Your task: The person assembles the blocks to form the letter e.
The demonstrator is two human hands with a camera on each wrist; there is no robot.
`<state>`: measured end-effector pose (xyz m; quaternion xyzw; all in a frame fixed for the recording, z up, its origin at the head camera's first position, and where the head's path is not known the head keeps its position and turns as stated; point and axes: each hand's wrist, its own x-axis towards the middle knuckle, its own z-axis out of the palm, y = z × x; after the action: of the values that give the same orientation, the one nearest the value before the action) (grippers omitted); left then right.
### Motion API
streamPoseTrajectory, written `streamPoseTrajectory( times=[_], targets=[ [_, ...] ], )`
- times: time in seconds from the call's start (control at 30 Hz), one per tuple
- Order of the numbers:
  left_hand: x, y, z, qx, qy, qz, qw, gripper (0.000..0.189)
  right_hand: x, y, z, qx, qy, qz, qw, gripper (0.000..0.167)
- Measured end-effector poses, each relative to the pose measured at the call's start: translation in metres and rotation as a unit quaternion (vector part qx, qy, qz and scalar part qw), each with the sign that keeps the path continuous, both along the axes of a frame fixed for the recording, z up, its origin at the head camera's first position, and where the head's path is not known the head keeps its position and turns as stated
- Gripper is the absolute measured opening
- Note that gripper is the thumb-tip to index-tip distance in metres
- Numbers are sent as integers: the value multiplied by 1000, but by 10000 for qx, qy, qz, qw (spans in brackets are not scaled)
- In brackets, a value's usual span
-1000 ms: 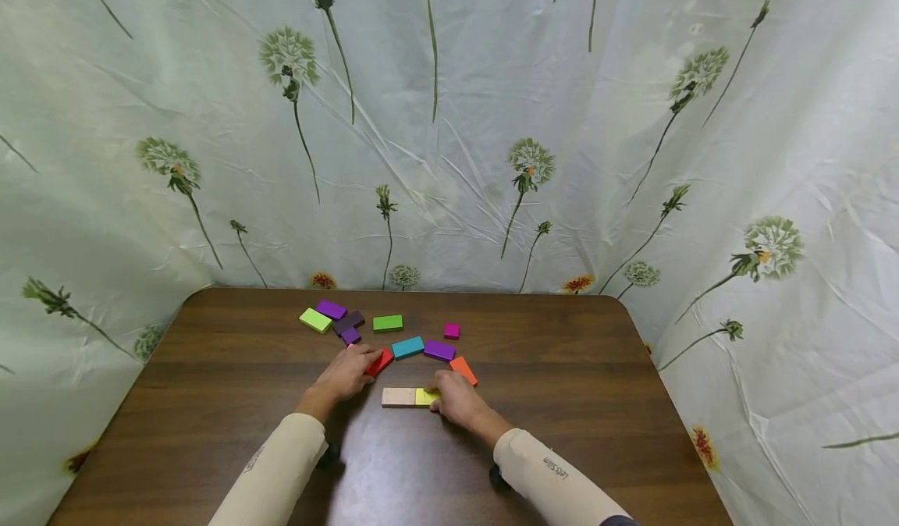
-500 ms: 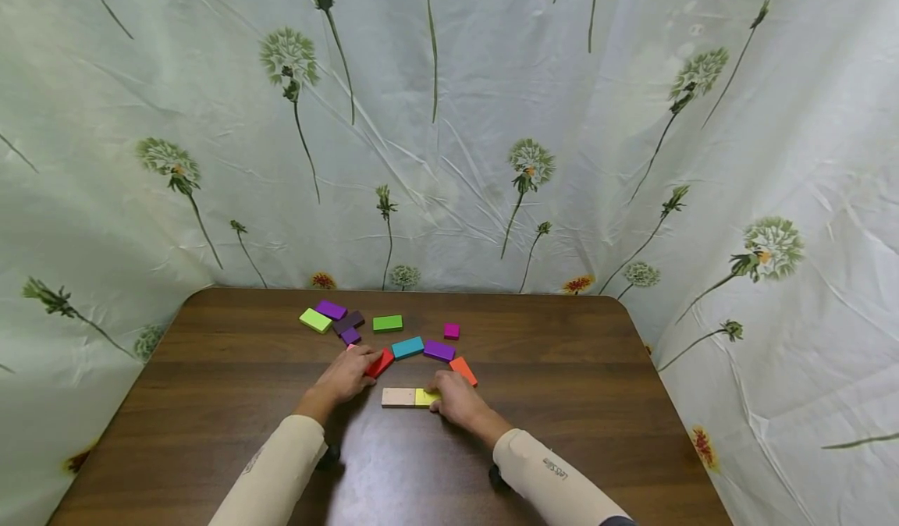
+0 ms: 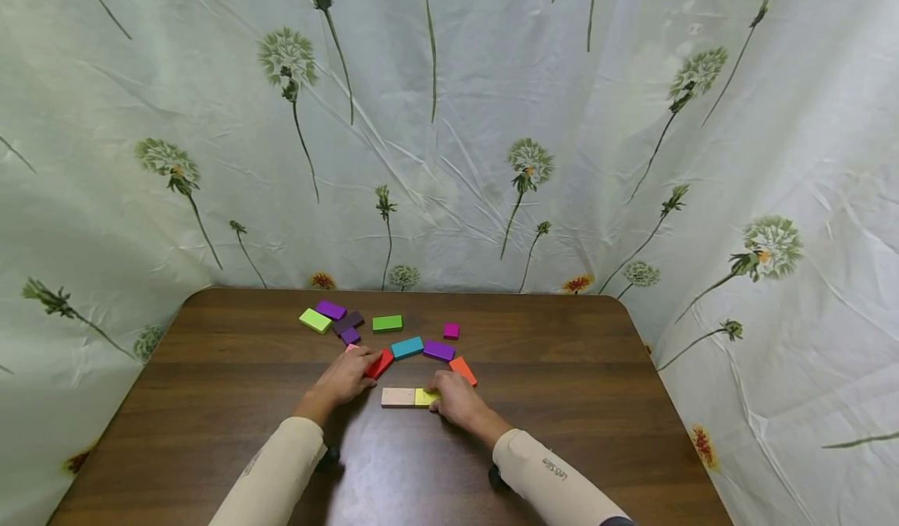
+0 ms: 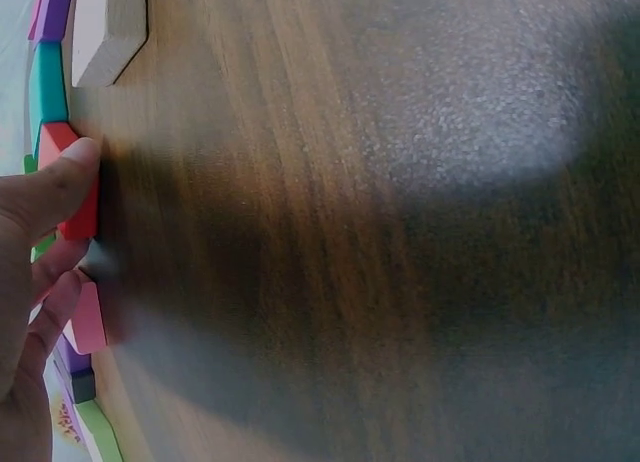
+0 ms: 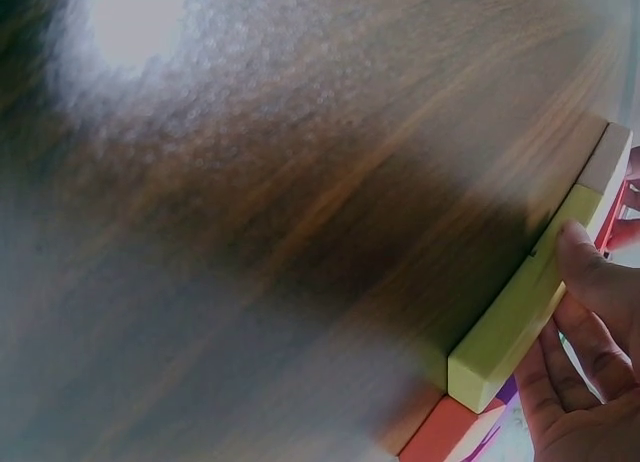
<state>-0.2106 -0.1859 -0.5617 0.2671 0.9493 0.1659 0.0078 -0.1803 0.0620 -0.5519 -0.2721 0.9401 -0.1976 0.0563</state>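
My left hand rests over the left end of an arc of flat painted blocks and pinches the red block, its thumb along the near side. Beside those fingers, a pink block shows in the left wrist view. Teal, purple and orange blocks continue the arc rightward. Nearer the body, my right hand pinches a yellow block between thumb and fingers. The yellow block lies end to end with a bare wood block; its right part is hidden by the hand.
At the back left sit a lime block, a violet block, a dark block and a small purple one. A green block and a magenta block lie behind the arc. A floral curtain hangs behind the table.
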Motion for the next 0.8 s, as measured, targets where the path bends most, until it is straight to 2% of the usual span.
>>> streamPoseTrajectory(
  times=[0.33,0.53,0.8],
  targets=[
    [2,0,0,-36,-144,144,9998,53,0,-1,0,26,-70,-23,10000,25],
    [2,-1,-1,-38,-16,90,10000,52,0,-1,0,22,-65,-62,10000,26],
    [3,-3,2,151,-135,237,9995,56,0,-1,0,-1,70,-38,10000,24]
  ],
)
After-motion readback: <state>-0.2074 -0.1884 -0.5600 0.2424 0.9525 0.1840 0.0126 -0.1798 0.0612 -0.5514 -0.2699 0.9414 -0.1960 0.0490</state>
